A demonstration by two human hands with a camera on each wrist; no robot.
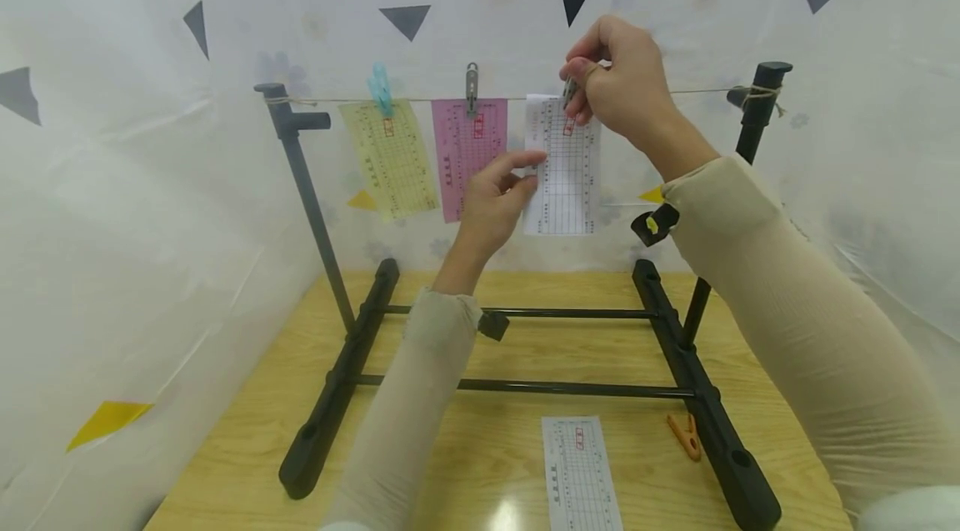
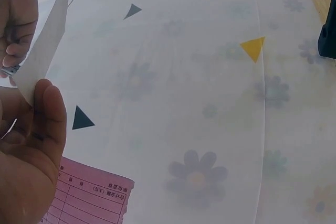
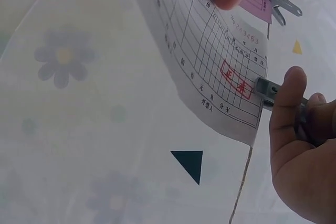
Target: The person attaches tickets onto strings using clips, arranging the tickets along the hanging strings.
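A white printed form slip (image 1: 562,189) hangs at the twine line (image 1: 697,91), its top edge at the string. My left hand (image 1: 491,202) pinches its left edge; the left wrist view shows the paper (image 2: 50,40) edge-on between the fingers. Above, my right hand (image 1: 622,81) grips a grey clothespin (image 3: 266,90) by its handles, the clip's tip over the slip's top edge beside a red stamp. To the left, a pink slip (image 1: 472,147) hangs from another grey clothespin (image 1: 472,85), and a yellow slip (image 1: 390,156) hangs tilted from a light-blue clothespin (image 1: 380,89).
The twine runs between two black posts (image 1: 311,189) of a stand. Its base bars (image 1: 555,388) lie on a wooden table (image 1: 225,464). Another white slip (image 1: 579,473) lies at the front, and an orange clothespin (image 1: 685,436) by the right foot. A patterned white sheet hangs behind.
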